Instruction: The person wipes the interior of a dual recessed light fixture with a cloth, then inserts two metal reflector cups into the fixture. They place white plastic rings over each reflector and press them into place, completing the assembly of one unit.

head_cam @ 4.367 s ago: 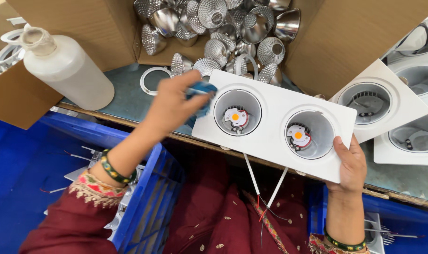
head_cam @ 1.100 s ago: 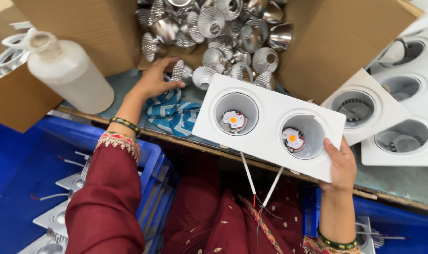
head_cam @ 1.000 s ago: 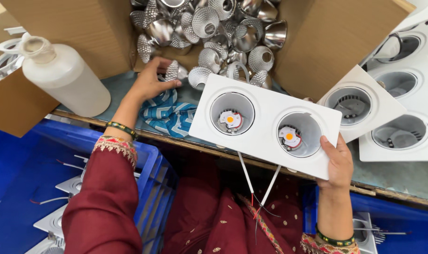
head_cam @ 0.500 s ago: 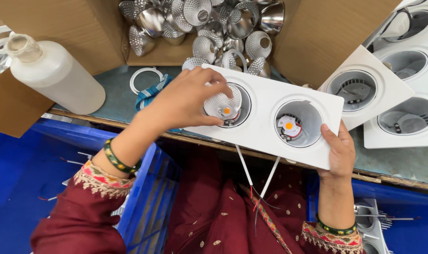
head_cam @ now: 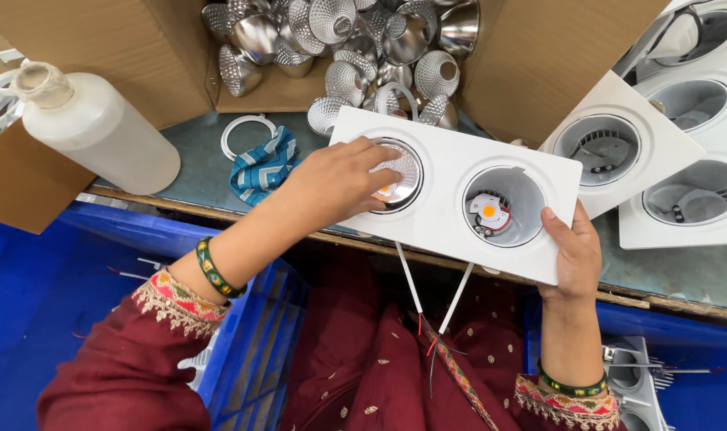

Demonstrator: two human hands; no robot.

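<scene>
A white twin downlight housing (head_cam: 451,172) lies tilted over the bench's front edge. My right hand (head_cam: 571,254) grips its near right corner. My left hand (head_cam: 339,182) presses a silver faceted reflector cup (head_cam: 402,169) into the left opening, fingertips on its rim. The right opening (head_cam: 503,207) shows a bare round light chip with an orange centre. Thin white wires (head_cam: 431,291) with red tips hang from the housing toward my lap.
An open cardboard box (head_cam: 531,56) at the back holds several silver reflector cups (head_cam: 355,40). A white plastic bottle (head_cam: 92,128) lies at the left. A blue patterned cloth (head_cam: 263,164) and white ring (head_cam: 243,128) sit beside it. More white housings (head_cam: 683,136) stack at right. Blue crates (head_cam: 60,271) are below.
My left hand reached into the box, took a reflector cup, and brought it back onto the left opening. The housing stayed in my right hand, shifting slightly.
</scene>
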